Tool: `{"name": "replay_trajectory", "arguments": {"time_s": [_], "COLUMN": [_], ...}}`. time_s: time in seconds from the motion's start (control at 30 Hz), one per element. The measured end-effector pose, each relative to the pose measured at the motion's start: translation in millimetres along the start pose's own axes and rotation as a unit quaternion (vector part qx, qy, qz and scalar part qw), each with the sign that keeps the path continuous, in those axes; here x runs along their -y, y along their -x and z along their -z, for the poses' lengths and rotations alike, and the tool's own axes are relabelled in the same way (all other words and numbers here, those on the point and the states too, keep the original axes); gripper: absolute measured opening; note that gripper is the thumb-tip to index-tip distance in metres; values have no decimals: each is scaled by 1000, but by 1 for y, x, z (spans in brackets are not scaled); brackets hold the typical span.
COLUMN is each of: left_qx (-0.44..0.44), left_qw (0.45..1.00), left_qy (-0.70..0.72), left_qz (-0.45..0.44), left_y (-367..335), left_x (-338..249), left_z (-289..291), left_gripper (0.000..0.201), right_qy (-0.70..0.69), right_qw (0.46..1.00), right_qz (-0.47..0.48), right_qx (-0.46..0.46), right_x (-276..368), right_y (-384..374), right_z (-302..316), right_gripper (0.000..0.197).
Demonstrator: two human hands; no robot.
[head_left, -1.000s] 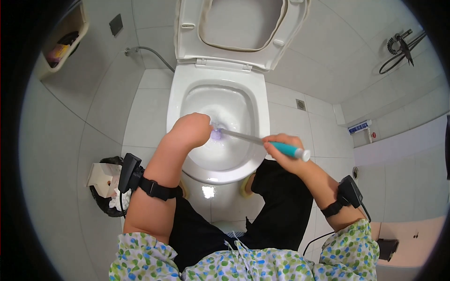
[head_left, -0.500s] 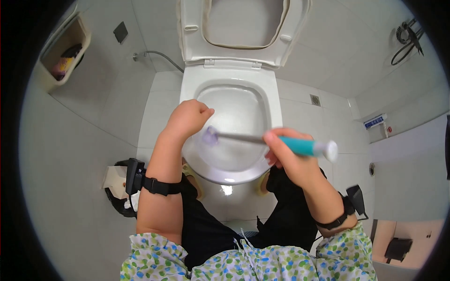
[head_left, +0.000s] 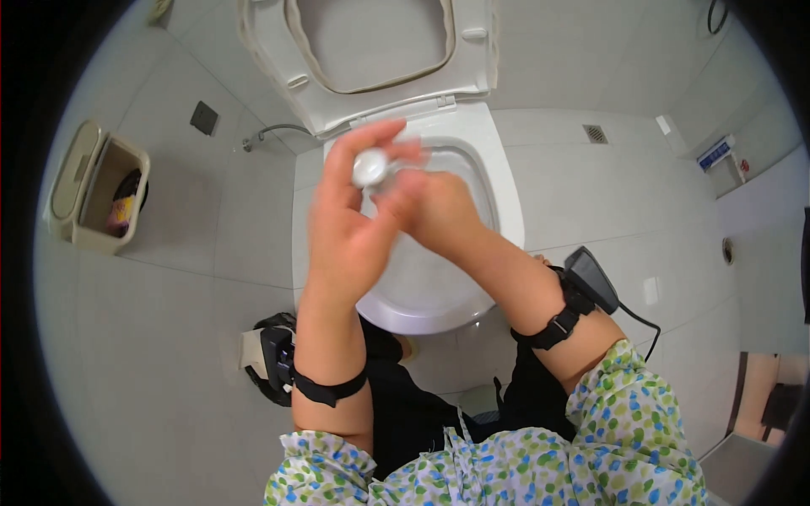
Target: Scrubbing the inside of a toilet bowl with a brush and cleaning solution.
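Both my hands come together over the bowl of the white toilet (head_left: 506, 207). Between them is the toilet brush (head_left: 369, 169), seen nearly end-on, so mainly its round white handle end shows. My left hand (head_left: 350, 228) curls around that end, thumb on one side and fingers on the other, smeared by motion. My right hand (head_left: 443, 211) is closed against the handle just beside my left thumb; its fingertips are blurred and partly hidden. The shaft and the brush head are covered by my hands.
The toilet seat and lid (head_left: 472, 63) are raised. On the left wall hangs an open beige bin (head_left: 105, 236) with a colourful packet inside. A black-lined waste bin (head_left: 253, 358) stands by my left forearm. A floor drain (head_left: 595, 134) lies at the far right.
The brush has swung from lying sideways with its purple head over the bowl to pointing away end-on. My right hand moved left and away; my left hand came onto the handle end.
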State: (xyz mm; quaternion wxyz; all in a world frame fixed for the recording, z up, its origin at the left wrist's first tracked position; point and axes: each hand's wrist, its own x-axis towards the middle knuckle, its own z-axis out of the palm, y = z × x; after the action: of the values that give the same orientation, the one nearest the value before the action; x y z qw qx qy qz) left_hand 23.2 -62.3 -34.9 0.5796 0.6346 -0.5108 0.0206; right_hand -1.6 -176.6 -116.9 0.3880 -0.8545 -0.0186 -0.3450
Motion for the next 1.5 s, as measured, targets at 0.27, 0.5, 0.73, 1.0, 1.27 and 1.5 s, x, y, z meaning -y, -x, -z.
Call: {"name": "replay_trajectory", "arguments": {"time_s": [0.27,0.5,0.73,1.0,1.27,1.5], "left_qx": [-185,45,-219,-112,303,269], "left_qw": [967,984,963,988,933,950], "left_qy": [151,115,13,101,106,79], "left_qz": [91,130,155,23,-161,-136], "left_y": [8,33,15,10,-10,-4], "left_x": [58,61,-22,-96,-77,-78], "left_z": [-4,-17,1,42,25,21], "left_gripper": [32,32,30,36,32,30], "right_qy": [88,14,-5,-147,38,39], "right_qw": [944,925,972,967,977,975], "right_qz": [-142,-181,-131,46,179,144], "right_qx": [284,335,195,202,-108,-167], "right_x": [-22,-41,24,72,17,17], "right_y": [5,17,27,44,19,28], "right_z": [1,-11,-25,-15,-11,-9], "right_gripper": [35,18,18,23,15,15]}}
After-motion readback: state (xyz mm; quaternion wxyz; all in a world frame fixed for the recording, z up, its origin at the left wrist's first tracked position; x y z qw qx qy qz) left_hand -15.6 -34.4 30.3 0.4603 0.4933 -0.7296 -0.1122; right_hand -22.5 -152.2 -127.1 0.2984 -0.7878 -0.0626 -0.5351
